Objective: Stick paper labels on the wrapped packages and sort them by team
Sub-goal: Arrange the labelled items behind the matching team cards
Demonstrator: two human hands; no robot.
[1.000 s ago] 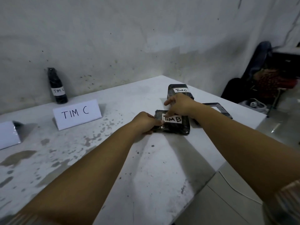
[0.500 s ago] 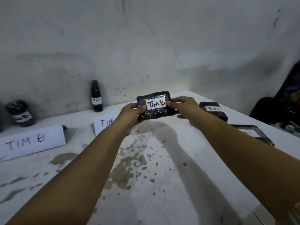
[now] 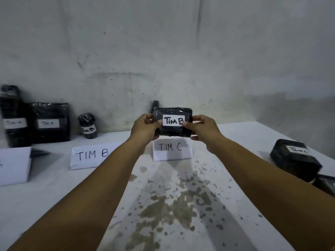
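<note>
Both my hands, left hand (image 3: 145, 128) and right hand (image 3: 203, 131), pinch the TIM B package (image 3: 173, 124) mid-frame, fingers clamped on its ends, label facing me; TIM B sign (image 3: 90, 155) lower left is probably next.

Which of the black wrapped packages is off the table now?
The flat package labelled TIM B, gripped between the left hand and right hand. All other packages stand or lie on the white table.

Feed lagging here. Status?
Left hand and right hand grip Tim B package, held above TIM C sign. TIM B sign leftward, path open.
</note>
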